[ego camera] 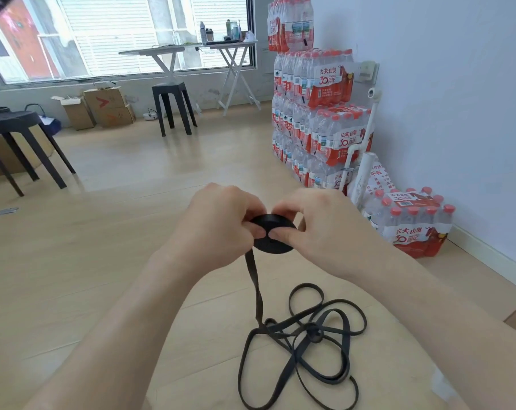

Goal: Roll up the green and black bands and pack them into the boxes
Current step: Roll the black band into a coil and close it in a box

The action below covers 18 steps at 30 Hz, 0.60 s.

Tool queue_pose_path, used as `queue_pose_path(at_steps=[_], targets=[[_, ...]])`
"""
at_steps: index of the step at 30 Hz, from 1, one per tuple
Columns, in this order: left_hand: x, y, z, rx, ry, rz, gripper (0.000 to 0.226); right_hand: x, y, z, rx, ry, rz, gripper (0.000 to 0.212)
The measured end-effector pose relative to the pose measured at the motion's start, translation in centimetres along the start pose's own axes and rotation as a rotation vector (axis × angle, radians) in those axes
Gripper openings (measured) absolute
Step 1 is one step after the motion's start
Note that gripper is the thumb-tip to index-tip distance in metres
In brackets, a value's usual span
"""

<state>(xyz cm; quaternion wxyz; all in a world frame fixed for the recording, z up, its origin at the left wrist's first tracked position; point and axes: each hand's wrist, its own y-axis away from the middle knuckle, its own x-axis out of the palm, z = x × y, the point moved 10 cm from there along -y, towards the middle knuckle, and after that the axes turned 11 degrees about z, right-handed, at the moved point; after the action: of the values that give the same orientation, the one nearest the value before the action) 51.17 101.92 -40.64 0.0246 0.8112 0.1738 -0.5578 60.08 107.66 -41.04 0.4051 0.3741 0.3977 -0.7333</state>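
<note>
A black band is partly wound into a flat round roll (276, 242) held in the air at the middle of the view. My left hand (221, 223) pinches the roll's left side, thumb on its face. My right hand (318, 229) grips its right side, thumb pressed on the face too. From under the roll a loose strip hangs down to a tangled heap of black band (307, 341) lying on a pale round surface (398, 365) in front of me. No green band and no packing box shows near my hands.
Stacked packs of water bottles (316, 113) stand against the right wall, one pack (410, 223) on the floor. Black stools (173, 105) (17, 140) stand on the wooden floor. Cardboard boxes (102, 109) sit under the window, white folding tables (191, 51) beyond.
</note>
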Motion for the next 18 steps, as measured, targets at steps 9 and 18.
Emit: queue_pose_path(at_steps=[9,18], targets=[[-0.4,-0.1,1.9,-0.033,0.421,-0.033,0.019,-0.5,0.0,-1.7,0.035,-0.049,-0.076,0.008],[0.5,-0.4,3.8,-0.078,0.694,-0.017,0.017,0.0,0.1,-3.9,0.141,-0.527,-0.085,0.005]])
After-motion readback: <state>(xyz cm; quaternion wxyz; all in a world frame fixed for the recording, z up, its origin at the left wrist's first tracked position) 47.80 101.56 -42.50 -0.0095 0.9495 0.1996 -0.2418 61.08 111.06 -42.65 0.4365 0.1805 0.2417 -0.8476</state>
